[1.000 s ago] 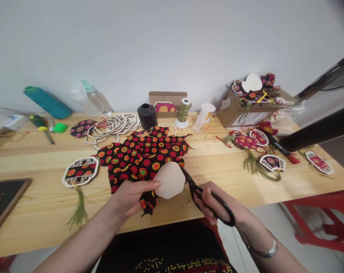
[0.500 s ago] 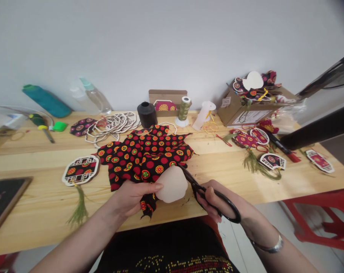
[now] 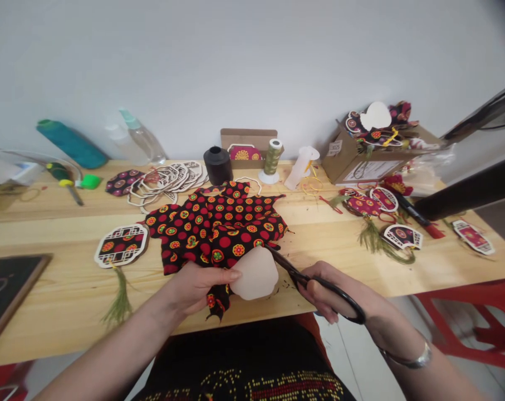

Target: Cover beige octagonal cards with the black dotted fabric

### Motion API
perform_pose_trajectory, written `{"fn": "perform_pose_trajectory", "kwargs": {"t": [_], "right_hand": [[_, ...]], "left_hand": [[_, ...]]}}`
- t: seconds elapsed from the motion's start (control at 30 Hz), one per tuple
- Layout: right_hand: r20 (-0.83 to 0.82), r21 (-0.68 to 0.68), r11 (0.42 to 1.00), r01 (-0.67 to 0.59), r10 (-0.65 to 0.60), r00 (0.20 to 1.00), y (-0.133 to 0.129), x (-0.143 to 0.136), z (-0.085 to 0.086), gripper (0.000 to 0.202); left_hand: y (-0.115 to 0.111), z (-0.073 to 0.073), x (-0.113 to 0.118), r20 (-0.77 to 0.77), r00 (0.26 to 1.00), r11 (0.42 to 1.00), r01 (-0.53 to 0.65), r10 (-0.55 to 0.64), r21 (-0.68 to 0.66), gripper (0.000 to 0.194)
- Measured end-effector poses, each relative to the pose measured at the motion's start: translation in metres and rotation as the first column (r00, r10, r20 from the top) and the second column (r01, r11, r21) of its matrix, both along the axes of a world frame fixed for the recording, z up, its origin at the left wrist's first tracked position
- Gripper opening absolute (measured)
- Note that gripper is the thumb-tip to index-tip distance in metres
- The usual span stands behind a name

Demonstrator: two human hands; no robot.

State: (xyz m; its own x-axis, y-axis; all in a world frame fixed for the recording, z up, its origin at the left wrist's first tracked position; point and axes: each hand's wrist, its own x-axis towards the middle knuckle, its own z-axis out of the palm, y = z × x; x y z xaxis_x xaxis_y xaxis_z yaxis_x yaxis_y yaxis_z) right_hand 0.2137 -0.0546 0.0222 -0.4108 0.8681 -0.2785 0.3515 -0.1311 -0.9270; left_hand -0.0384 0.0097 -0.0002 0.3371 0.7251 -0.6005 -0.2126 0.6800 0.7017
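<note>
My left hand (image 3: 197,287) pinches a pale, scallop-edged flat piece (image 3: 256,273) between thumb and fingers. Black fabric (image 3: 219,223) with red dots and flower rounds spreads behind it, and a scrap of the same cloth hangs below the hand. Black-handled scissors (image 3: 331,289) are gripped in my right hand (image 3: 321,289); their blades reach to the upper right edge of the pale piece, beside the fabric. Whether the blades touch cloth there is hard to see. Left of the cloth lies a finished-looking framed ornament (image 3: 122,245) with a green tassel (image 3: 121,301).
Lattice frames (image 3: 168,184), a black thread cone (image 3: 217,166), a green thread spool (image 3: 273,159) and a cardboard box (image 3: 348,159) line the back. Several ornaments (image 3: 402,236) lie at the right near a black post (image 3: 469,184). A phone (image 3: 10,284) rests at the left edge.
My right hand has shifted slightly right with the scissors, drawing back a little from the pale piece. The left hand keeps its hold; the whole view has moved slightly.
</note>
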Motion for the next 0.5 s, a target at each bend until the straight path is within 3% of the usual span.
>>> {"fn": "perform_pose_trajectory", "kwargs": {"t": [0.23, 0.5], "right_hand": [[0.116, -0.039, 0.999, 0.009, -0.004, 0.993, -0.0018, 0.0033, 0.0021, 0.06], [-0.001, -0.056, 0.994, -0.091, 0.092, 0.996, 0.0026, 0.0035, 0.0035, 0.061]], "left_hand": [[0.0009, 0.0009, 0.0006, 0.001, 1.0, 1.0, 0.011, -0.011, 0.01, 0.026], [0.001, 0.003, 0.002, -0.037, 0.999, 1.0, 0.008, -0.008, -0.007, 0.022]]}}
